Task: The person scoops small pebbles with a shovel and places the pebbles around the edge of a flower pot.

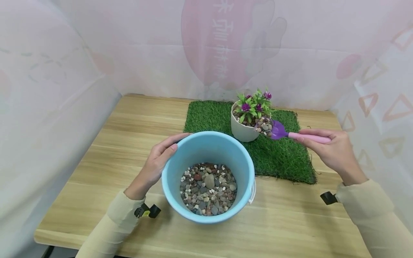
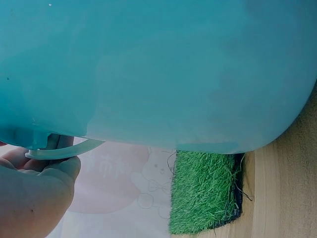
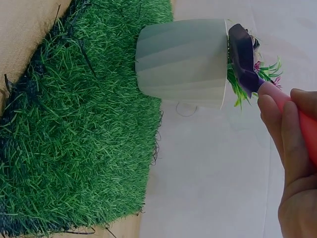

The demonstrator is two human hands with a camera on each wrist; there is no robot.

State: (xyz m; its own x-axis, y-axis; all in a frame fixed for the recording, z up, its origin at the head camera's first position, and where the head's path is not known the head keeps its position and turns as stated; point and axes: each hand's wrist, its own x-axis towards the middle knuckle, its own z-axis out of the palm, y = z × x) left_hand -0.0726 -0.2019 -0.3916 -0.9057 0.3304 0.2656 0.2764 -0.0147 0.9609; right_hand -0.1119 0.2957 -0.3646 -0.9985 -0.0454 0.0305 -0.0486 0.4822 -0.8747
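Observation:
My left hand (image 1: pixel 157 163) grips the rim of a light blue bucket (image 1: pixel 171 193) at its left side, thumb on the rim. In the left wrist view the fingers lie by the bucket's white handle (image 2: pixel 74 149). Mixed pebbles (image 1: pixel 209 190) cover the bucket's bottom. My right hand (image 1: pixel 335 150) holds a small shovel by its pink handle (image 1: pixel 309 137). The shovel's purple blade (image 1: pixel 278 129) carries pebbles and reaches over the right rim of a white flowerpot (image 1: pixel 242 130). Green leaves and purple flowers (image 1: pixel 253 107) stand in the pot above more pebbles.
The pot stands on a green artificial grass mat (image 1: pixel 284 161) at the back of the wooden table (image 1: pixel 106 172). The bucket overlaps the mat's front left part in the head view. Printed pale curtains (image 1: pixel 145 68) enclose the table's back and sides.

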